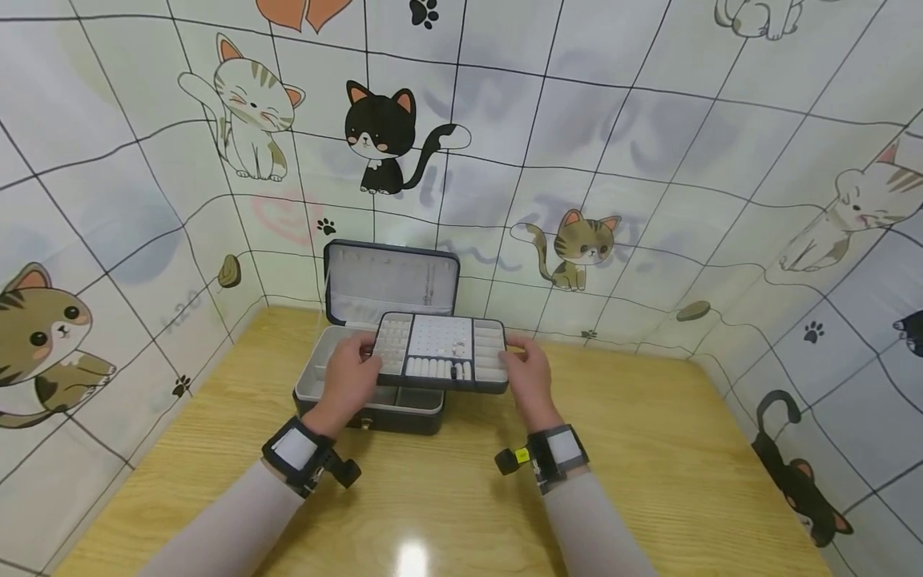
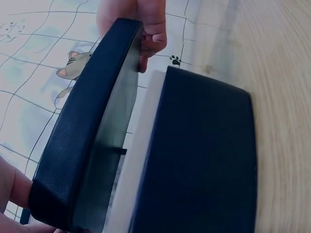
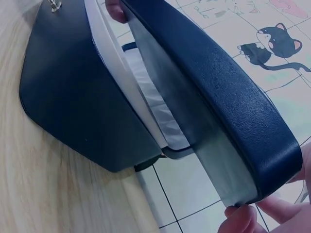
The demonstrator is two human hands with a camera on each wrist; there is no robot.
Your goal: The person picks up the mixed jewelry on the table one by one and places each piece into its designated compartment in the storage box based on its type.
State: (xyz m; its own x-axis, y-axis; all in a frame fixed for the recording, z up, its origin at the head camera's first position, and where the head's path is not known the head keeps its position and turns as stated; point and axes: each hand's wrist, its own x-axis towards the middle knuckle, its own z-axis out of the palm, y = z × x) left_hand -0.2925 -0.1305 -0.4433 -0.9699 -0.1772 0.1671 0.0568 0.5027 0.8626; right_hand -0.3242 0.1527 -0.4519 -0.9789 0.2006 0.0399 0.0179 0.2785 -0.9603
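Observation:
A dark jewelry tray [image 1: 440,335] with a pale lining and small compartments is held above the right part of an open jewelry box [image 1: 404,421]. My left hand [image 1: 351,375] grips the tray's left end, and my right hand [image 1: 530,383] grips its right end. In the left wrist view, the tray [image 2: 73,131] is tilted, with a gap between its underside and the box [image 2: 199,155]. Thumb and fingers of the right hand [image 3: 272,218] pinch the tray's corner in the right wrist view. Small white pieces lie in the tray's middle compartment.
Behind the tray, the box's lid [image 1: 392,280] stands raised, with a pale lining inside. A small metal clasp [image 3: 55,5] is on the box's front. The box rests on a wooden table [image 1: 634,449], with a cat-patterned curtain [image 1: 505,144] around the back and sides.

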